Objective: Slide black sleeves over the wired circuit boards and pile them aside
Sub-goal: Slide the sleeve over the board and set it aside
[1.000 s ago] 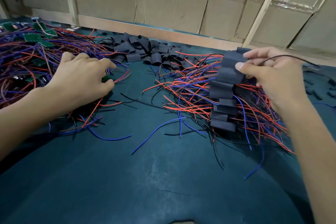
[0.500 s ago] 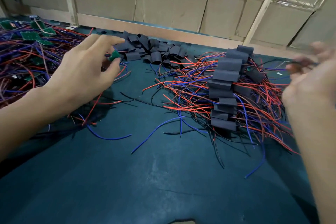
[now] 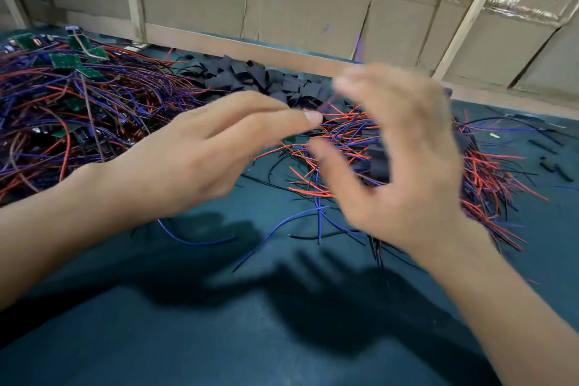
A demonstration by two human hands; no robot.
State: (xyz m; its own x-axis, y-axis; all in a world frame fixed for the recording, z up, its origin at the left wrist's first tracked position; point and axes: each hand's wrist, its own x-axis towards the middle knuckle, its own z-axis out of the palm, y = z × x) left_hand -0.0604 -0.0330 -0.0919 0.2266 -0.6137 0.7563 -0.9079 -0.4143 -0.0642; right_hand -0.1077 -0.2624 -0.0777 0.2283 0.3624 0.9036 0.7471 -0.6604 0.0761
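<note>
Item: 2 bare hands raised over the dark teal-covered table point(image 3: 194, 338), nearly meeting at centre.

Left hand point(image 3: 200, 153): grip closed, thumb on forefinger, on a small green wired circuit board point(image 3: 289, 138), mostly hidden. Its long axis cannot be told.

Right hand point(image 3: 404, 160): blurred, fingers curled apart; contents cannot be told.

Loose heap of flat black tube sleeves point(image 3: 250, 77): toward the far edge, beyond both hands, roughly equally near.

Tangle of unsleeved green boards with red and blue wires point(image 3: 62, 97): left edge.

Sleeved pile point(image 3: 379, 163): right of centre.

Writing: faint, unreadable marks on the cardboard wall panels point(image 3: 307, 6).

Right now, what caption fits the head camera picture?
Two hands, left hand and right hand, meet above tangled wires and black sleeves.
</note>
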